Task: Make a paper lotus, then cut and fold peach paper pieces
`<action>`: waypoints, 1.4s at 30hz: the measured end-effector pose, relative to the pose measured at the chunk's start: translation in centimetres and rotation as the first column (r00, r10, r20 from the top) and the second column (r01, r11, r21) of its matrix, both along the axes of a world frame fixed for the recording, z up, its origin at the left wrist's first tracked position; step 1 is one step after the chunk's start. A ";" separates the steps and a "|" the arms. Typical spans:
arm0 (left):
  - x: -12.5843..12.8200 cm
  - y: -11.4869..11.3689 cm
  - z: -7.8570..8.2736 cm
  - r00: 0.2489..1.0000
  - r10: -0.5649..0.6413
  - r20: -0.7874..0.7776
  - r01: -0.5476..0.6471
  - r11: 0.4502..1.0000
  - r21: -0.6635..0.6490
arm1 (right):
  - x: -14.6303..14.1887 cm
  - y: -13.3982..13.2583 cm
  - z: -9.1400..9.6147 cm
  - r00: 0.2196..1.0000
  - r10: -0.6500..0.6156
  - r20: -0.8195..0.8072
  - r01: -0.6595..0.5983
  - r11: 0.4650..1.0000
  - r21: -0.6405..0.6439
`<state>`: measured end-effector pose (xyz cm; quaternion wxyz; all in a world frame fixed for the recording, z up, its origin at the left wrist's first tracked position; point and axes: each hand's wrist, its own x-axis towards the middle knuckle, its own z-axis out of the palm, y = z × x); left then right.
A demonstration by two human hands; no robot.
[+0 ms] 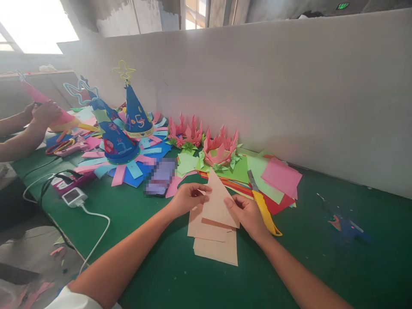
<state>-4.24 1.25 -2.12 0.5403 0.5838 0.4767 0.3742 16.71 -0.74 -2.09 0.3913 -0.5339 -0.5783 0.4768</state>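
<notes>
A peach paper sheet folded into a triangle is held between both my hands above a small stack of peach paper on the green table. My left hand pinches the triangle's left edge with thumb and fingers. My right hand pinches its lower right edge. The triangle's tip points away from me, toward the coloured sheets.
A yellow utility knife lies just right of my right hand. Coloured paper sheets, pink paper flowers and blue cone hats stand behind. Another person's hands work at far left. A white charger with cable lies left.
</notes>
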 end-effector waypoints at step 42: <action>0.0 -2.1 2.8 0.861 -0.504 -0.067 0.508 0.855 0.107 | -0.1 0.0 0.2 0.980 0.121 -0.157 -0.125 0.992 -0.015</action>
